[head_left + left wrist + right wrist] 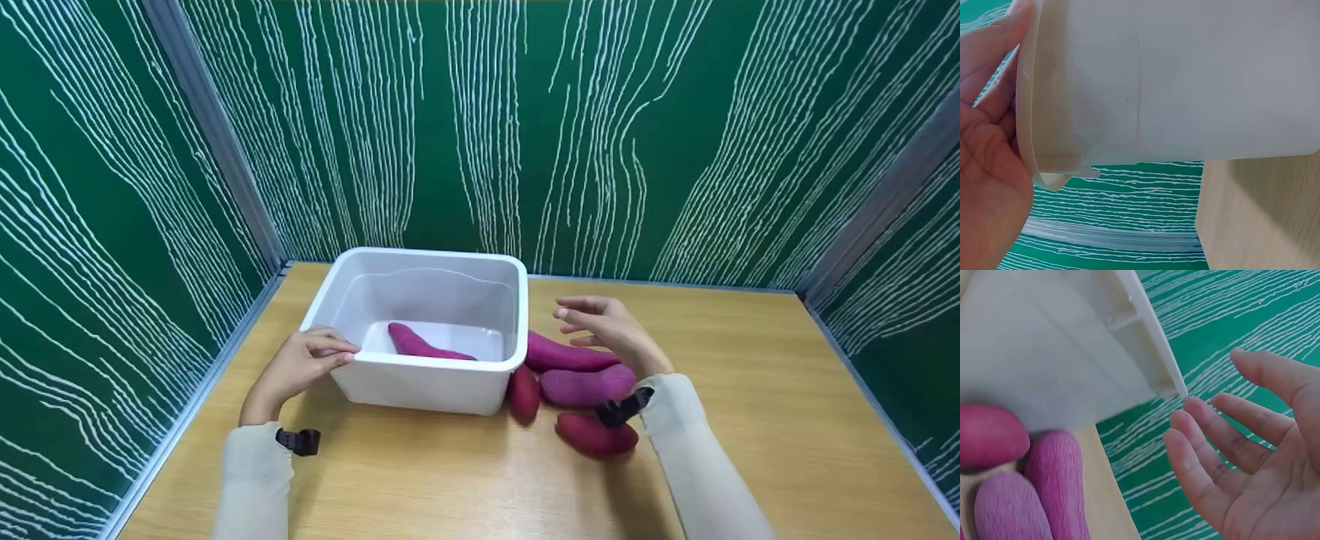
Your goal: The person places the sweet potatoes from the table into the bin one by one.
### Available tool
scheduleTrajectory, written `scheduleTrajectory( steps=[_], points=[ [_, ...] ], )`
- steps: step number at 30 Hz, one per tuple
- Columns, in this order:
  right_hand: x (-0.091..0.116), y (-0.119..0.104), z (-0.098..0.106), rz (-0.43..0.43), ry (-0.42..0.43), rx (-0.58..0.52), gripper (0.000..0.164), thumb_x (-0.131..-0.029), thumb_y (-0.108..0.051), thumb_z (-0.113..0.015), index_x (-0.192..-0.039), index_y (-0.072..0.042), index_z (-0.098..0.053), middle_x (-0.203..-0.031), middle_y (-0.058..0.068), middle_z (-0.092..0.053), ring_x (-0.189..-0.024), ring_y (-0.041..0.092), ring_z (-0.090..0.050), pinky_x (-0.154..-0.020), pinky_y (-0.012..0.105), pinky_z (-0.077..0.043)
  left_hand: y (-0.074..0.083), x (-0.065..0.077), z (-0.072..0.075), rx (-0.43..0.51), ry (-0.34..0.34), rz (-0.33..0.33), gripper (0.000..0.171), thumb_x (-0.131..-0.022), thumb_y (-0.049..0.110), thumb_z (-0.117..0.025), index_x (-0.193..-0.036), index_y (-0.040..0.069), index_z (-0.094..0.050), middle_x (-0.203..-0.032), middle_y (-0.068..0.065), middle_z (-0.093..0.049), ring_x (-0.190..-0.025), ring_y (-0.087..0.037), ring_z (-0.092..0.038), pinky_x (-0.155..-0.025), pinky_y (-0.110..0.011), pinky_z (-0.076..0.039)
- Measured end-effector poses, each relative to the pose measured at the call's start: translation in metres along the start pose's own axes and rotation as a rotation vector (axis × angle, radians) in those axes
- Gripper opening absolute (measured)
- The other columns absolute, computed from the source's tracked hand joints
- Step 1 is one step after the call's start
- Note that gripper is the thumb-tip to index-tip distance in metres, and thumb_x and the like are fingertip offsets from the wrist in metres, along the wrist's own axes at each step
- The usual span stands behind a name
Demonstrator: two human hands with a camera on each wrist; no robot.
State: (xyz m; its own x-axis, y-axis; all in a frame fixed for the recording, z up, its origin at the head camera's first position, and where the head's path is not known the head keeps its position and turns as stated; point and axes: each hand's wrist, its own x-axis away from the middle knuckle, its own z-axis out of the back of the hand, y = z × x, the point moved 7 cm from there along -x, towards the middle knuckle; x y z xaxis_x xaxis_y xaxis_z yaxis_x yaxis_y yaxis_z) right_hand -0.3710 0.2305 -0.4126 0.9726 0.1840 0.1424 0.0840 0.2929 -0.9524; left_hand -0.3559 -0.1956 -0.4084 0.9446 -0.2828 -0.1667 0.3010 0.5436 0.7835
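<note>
A white plastic bin (424, 386) stands at the left middle of the table, with one purple sweet potato (420, 343) lying inside. My left hand (304, 364) pinches the bin's rim at its near left corner; in the left wrist view the fingers bend at that rim. To the right of the bin, my right hand (611, 330) hovers with fingers spread and nothing in them. Under and beside it lie a long magenta sweet potato (562, 354), a lilac one (585, 385) and two redder ones, one (523, 394) by the bin, another (596, 435) nearer the front.
The wooden table (450, 480) is enclosed by green walls (675, 150) with white wavy lines, joined by grey metal posts (225, 135) at the corners. The bin's far side stands near the back wall.
</note>
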Motion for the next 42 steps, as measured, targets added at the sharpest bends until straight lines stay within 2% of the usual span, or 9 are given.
scheduleTrajectory(
  steps=[6, 11, 19, 25, 28, 31, 34, 37, 42],
  points=[
    [0.007, 0.015, 0.009, -0.038, -0.004, 0.052, 0.064, -0.089, -0.044, -0.066, -0.140, -0.010, -0.049, -0.139, 0.015, -0.053, -0.120, 0.033, -0.056, -0.099, 0.046, -0.047, -0.001, 0.000, 0.000, 0.006, 0.000, 0.013, 0.017, -0.084, 0.015, -0.073, -0.100, 0.009, -0.077, -0.104, -0.009, -0.067, -0.102, -0.024, -0.057, -0.093, -0.043, -0.052],
    [0.014, 0.025, 0.013, -0.027, -0.031, 0.077, 0.066, -0.090, -0.043, -0.065, -0.141, -0.006, -0.047, -0.141, 0.019, -0.050, -0.126, 0.037, -0.051, -0.100, 0.046, -0.047, -0.002, 0.000, -0.001, 0.008, -0.008, 0.032, 0.018, -0.084, 0.016, -0.074, -0.100, 0.010, -0.077, -0.105, -0.008, -0.067, -0.104, -0.025, -0.057, -0.095, -0.045, -0.051],
    [0.024, 0.050, 0.017, -0.052, -0.089, 0.172, 0.062, -0.089, -0.042, -0.066, -0.138, -0.008, -0.051, -0.132, 0.019, -0.057, -0.116, 0.032, -0.059, -0.097, 0.042, -0.049, -0.003, 0.002, -0.001, 0.004, -0.009, 0.058, 0.018, -0.084, 0.016, -0.074, -0.101, 0.011, -0.077, -0.107, -0.008, -0.067, -0.106, -0.026, -0.056, -0.096, -0.047, -0.049],
    [0.034, 0.063, 0.018, -0.062, -0.151, 0.226, 0.060, -0.089, -0.042, -0.066, -0.136, -0.007, -0.053, -0.131, 0.017, -0.059, -0.112, 0.029, -0.061, -0.103, 0.052, -0.040, -0.003, 0.001, -0.001, 0.005, -0.007, 0.060, 0.018, -0.084, 0.017, -0.074, -0.101, 0.012, -0.077, -0.106, -0.008, -0.067, -0.106, -0.025, -0.056, -0.096, -0.046, -0.050],
    [0.039, 0.069, 0.016, -0.035, -0.195, 0.235, 0.057, -0.090, -0.037, -0.066, -0.135, -0.005, -0.054, -0.133, 0.017, -0.058, -0.113, 0.030, -0.060, -0.102, 0.054, -0.041, 0.001, 0.000, -0.001, 0.011, -0.004, 0.013, 0.017, -0.084, 0.014, -0.074, -0.099, 0.009, -0.077, -0.103, -0.009, -0.067, -0.102, -0.024, -0.057, -0.092, -0.038, -0.053],
    [0.043, 0.075, 0.015, 0.000, -0.229, 0.235, 0.053, -0.090, -0.032, -0.066, -0.133, -0.003, -0.055, -0.132, 0.019, -0.058, -0.111, 0.029, -0.062, -0.100, 0.050, -0.044, 0.003, 0.000, 0.000, 0.023, 0.003, -0.027, 0.016, -0.083, 0.013, -0.075, -0.097, 0.006, -0.077, -0.100, -0.010, -0.068, -0.099, -0.022, -0.057, -0.085, -0.025, -0.052],
    [0.047, 0.081, 0.014, 0.024, -0.263, 0.226, 0.052, -0.090, -0.028, -0.066, -0.132, 0.000, -0.055, -0.130, 0.022, -0.058, -0.110, 0.027, -0.063, -0.097, 0.043, -0.049, 0.003, 0.000, 0.000, 0.022, 0.006, -0.036, 0.016, -0.082, 0.013, -0.075, -0.096, 0.006, -0.077, -0.100, -0.010, -0.068, -0.098, -0.021, -0.057, -0.083, -0.020, -0.051],
    [0.049, 0.087, 0.015, 0.047, -0.287, 0.237, 0.050, -0.090, -0.026, -0.067, -0.130, 0.001, -0.056, -0.130, 0.022, -0.059, -0.113, 0.027, -0.062, -0.094, 0.035, -0.051, 0.003, 0.000, 0.000, 0.014, 0.005, -0.028, 0.016, -0.083, 0.014, -0.074, -0.097, 0.007, -0.077, -0.101, -0.010, -0.067, -0.098, -0.021, -0.058, -0.087, -0.027, -0.053],
    [0.053, 0.096, 0.018, 0.066, -0.307, 0.254, 0.049, -0.089, -0.024, -0.067, -0.129, 0.001, -0.057, -0.130, 0.021, -0.058, -0.121, 0.035, -0.054, -0.090, 0.022, -0.049, 0.002, 0.001, 0.000, 0.018, -0.001, -0.006, 0.017, -0.085, 0.015, -0.073, -0.098, 0.007, -0.077, -0.103, -0.010, -0.067, -0.100, -0.023, -0.058, -0.091, -0.040, -0.053]
  ],
)
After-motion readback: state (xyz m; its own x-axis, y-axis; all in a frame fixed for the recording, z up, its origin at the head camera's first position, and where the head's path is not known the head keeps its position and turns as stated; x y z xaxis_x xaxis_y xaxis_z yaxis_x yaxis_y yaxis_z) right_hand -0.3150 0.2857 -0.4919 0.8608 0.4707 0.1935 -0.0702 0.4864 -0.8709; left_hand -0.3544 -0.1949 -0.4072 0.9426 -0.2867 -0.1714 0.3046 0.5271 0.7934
